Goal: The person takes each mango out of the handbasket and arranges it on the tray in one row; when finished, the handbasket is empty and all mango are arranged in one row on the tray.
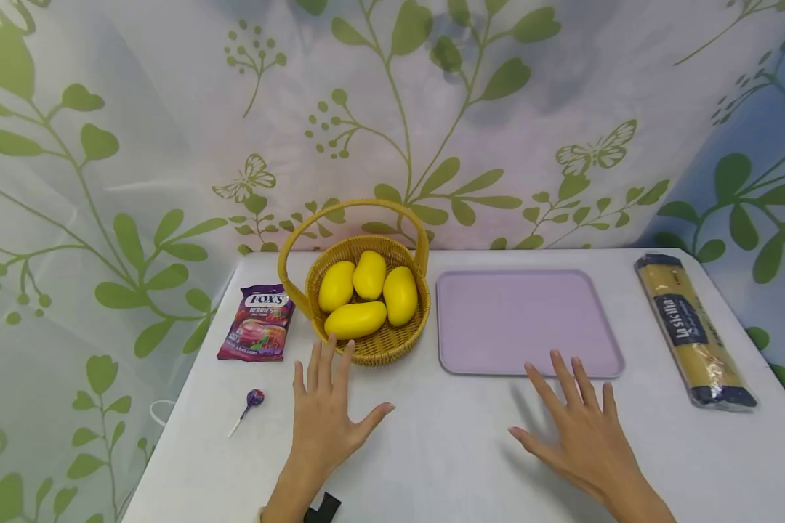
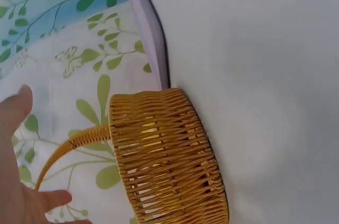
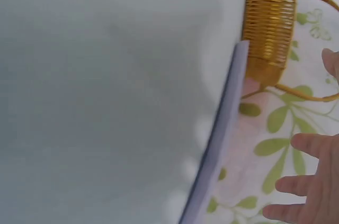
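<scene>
My left hand (image 1: 325, 425), fingers spread, is in front of a wicker basket (image 1: 382, 354) with a tall arched handle. Several yellow mangoes (image 1: 356, 320) lie in the basket. Fingers spread as well, my right hand (image 1: 578, 432) hovers by the near edge of a flat lilac tray (image 1: 523, 319). Neither hand holds anything. In the left wrist view the basket's woven side (image 2: 164, 166) fills the lower middle, with the thumb and fingers at the left edge. The right wrist view has the tray's rim (image 3: 214, 144) beside the spread fingers.
A purple candy bag (image 1: 257, 325) lies left of the basket, with a wrapped lollipop (image 1: 255, 397) nearer the front. A pack of spaghetti (image 1: 690, 330) lies along the right side of the white table (image 1: 451, 450). A leaf-patterned curtain (image 1: 170, 145) hangs behind.
</scene>
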### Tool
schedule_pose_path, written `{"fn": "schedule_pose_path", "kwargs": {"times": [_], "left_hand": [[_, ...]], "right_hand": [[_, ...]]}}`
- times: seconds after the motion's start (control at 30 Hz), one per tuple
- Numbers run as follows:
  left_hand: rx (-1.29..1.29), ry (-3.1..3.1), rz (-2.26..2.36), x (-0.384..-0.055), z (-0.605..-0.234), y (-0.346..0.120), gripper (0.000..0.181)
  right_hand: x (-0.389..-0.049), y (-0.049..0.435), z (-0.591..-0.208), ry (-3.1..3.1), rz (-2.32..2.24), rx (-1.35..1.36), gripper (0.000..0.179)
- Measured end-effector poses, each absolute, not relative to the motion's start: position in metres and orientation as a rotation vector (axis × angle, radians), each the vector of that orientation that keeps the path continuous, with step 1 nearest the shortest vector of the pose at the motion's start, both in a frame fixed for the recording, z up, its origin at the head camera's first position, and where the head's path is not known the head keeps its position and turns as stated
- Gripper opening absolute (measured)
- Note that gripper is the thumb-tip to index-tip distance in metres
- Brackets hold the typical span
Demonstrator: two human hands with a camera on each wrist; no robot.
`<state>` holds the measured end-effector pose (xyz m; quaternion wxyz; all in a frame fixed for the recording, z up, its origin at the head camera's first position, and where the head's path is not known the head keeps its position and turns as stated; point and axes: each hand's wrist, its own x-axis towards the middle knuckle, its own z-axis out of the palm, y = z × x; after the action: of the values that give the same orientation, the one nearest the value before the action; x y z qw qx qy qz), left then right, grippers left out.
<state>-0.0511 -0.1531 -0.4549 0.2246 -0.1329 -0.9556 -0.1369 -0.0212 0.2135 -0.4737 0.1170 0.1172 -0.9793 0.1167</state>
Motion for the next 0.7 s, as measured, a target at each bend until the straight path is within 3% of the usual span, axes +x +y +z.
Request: {"fn": "schedule_pose_path", "kwargs": {"times": [0.4, 0.7], "left_hand": [[-0.054, -2.541, -0.949, -0.098, -0.468, -0.169, 0.102], [0.051, -2.545, -1.161, -0.110, -0.496, -0.168, 0.108]], "right_hand": [[-0.078, 0.171, -0.443, -2.673, 0.546, 0.565, 0.085], [-0.112, 0.138, -0.423, -2.621, 0.731, 0.663, 0.078]]}}
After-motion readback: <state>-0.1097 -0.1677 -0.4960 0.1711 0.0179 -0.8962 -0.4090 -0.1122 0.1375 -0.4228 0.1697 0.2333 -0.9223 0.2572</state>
